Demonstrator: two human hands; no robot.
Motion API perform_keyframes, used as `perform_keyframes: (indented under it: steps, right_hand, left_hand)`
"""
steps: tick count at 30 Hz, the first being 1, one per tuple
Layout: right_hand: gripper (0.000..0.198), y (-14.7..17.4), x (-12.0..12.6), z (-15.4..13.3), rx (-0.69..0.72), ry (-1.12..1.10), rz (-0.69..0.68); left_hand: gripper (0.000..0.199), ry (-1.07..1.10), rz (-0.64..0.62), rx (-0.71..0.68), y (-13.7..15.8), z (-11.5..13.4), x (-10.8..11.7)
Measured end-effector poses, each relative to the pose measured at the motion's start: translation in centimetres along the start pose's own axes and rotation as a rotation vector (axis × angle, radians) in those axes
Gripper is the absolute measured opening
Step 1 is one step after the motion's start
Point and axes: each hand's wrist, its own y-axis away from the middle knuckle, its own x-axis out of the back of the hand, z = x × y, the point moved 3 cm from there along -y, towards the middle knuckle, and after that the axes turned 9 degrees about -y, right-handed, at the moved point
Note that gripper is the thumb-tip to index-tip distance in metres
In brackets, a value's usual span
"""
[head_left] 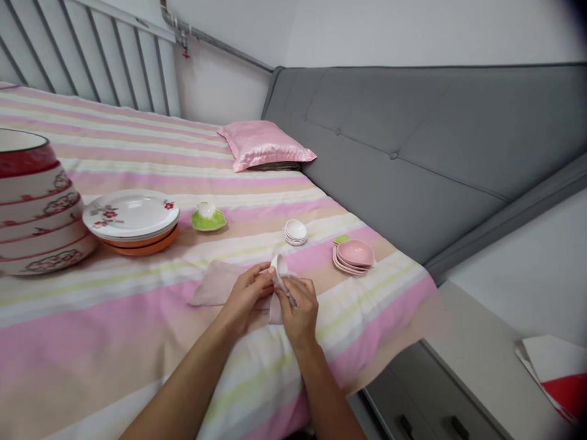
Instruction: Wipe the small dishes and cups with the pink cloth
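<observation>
Just past the bed's front edge, both my hands meet around a small white dish (279, 264) tilted up on its side. My left hand (251, 288) pinches the dish by its left rim. My right hand (300, 305) is closed on a pale pink cloth (215, 282), bunched against the dish; part of the dish is hidden by my fingers. The cloth's other end spreads flat on the bed to the left. Beyond my hands sits a short stack of small white dishes (296, 230). To their right is a stack of pink dishes (355, 253) with a green leaf-shaped piece.
A green leaf-shaped dish (208, 220) with a white cup-like piece stands left of centre. Beside it are stacked floral plates (132, 214) over orange ones and a tall stack of bowls (39, 208). A pink pillow (266, 143) lies near the grey headboard (413, 134).
</observation>
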Motion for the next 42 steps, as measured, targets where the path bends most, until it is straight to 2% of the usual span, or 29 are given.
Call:
perform_keyframes:
  steps: [3,7,11,14,19,26,32,37,42]
  right_hand:
    - [0.025,0.1,-0.1,-0.4,0.072,0.064,-0.013]
    - [0.032,0.0,-0.2,-0.9,0.111,0.129,-0.041]
    - [0.034,-0.1,-0.3,-1.0,0.097,0.204,-0.076]
    - [0.034,-0.1,-0.4,-0.9,0.085,0.228,-0.081]
    - [0.035,-0.1,-0.3,-0.5,0.039,0.231,-0.047]
    - [0.035,0.0,-0.2,-0.1,0.015,0.182,-0.005]
    - [0.027,-0.2,0.3,0.1,0.007,0.06,0.086]
    - [0.016,-0.3,0.8,0.2,-0.107,-0.002,0.245]
    - [0.028,-0.1,0.9,1.0,-0.297,-0.055,0.333]
  left_hand:
    - [0.041,0.018,-0.045,0.033,0.1,-0.1,0.0]
    - [0.022,0.067,-0.121,-0.034,-0.1,-0.1,-0.1]
    - [0.017,0.12,-0.067,-0.061,-0.4,0.0,0.1]
    - [0.022,0.134,-0.05,-0.077,-0.5,0.0,0.1]
    - [0.039,0.09,-0.109,-0.088,-0.1,0.4,-0.2]
    - [0.03,0.074,-0.203,-0.043,0.2,0.3,-0.5]
    - [0.047,0.044,-0.18,-0.029,0.2,-0.1,-0.5]
    - [0.05,0.031,-0.181,-0.027,0.1,-0.3,-0.4]
    - [0.048,0.068,-0.242,-0.039,-0.1,-0.5,-0.4]
